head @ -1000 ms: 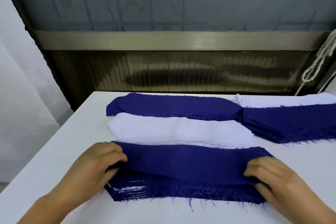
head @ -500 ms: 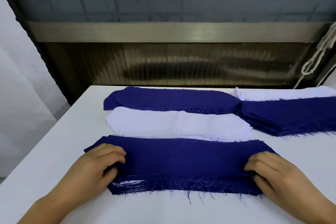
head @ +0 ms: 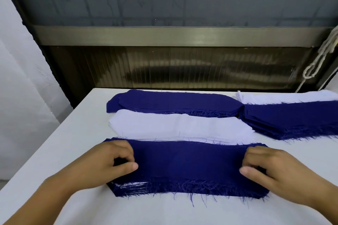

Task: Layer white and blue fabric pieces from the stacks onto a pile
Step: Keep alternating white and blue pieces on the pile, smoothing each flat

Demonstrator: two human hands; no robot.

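Both hands rest on the layered pile (head: 188,166), its top piece blue. The left hand (head: 108,162) pinches that piece's left end, the right hand (head: 270,168) its right end. A white stack (head: 179,126) lies just behind the pile.

Right-hand blue stack (head: 292,120) and white stack (head: 285,97) run past the frame edge; pile (head: 188,166) ends apparently lie under both hands.

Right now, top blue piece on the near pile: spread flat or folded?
Spread flat. The top blue piece lies flat along the near pile, with the left hand and right hand at its ends.
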